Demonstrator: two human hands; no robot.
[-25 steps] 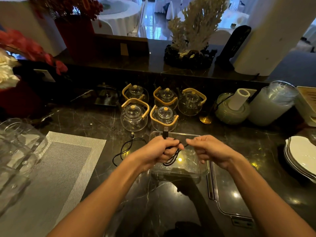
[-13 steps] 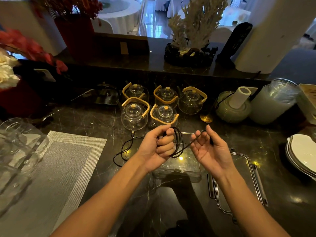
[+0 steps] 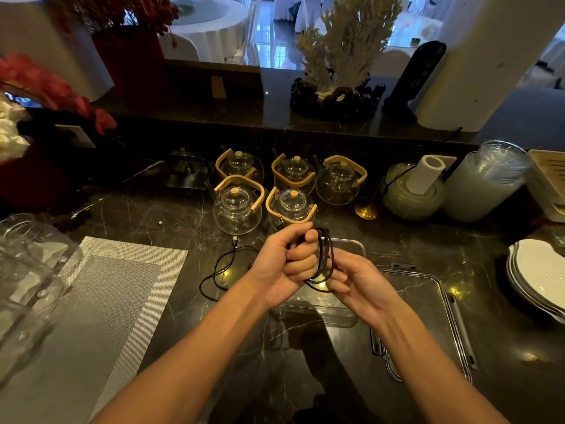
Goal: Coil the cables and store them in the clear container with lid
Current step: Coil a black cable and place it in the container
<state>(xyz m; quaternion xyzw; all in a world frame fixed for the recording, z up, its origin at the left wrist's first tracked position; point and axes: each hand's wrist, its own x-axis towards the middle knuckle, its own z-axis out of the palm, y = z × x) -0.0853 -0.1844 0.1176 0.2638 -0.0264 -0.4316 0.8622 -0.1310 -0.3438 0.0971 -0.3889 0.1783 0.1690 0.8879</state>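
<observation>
Two bare hands meet above the dark veined marble counter (image 3: 305, 356), and between them hangs one thin black cable wound into several loops (image 3: 324, 261). The left hand (image 3: 286, 264) has its fingers curled tight round the top of the coil, thumb up near the loops' upper bend. The right hand (image 3: 359, 281) sits palm up just beside it, fingers loosely bent against the lower strands; whether it truly pinches them or only steadies them I cannot tell.

Directly beneath both hands lies one clear rectangular plastic container with rounded corners (image 3: 345, 315), shallow and glossy. Just right of the right hand, one clear flat lid with grey clip edges (image 3: 428, 304) rests on the counter apart from the container.

Left of the left hand, a second thin black cable with a small plug at its far end (image 3: 223, 270) sprawls loose in slack curves on the stone.

Beyond the hands, count them: five round clear glass teapots with pale wooden handles (image 3: 237, 209), three behind, two in front, each with a small knobbed lid. Well to the left, one grey woven placemat with a lighter border (image 3: 101, 307). Far right, one stack of white wavy-edged plates (image 3: 536, 276).
</observation>
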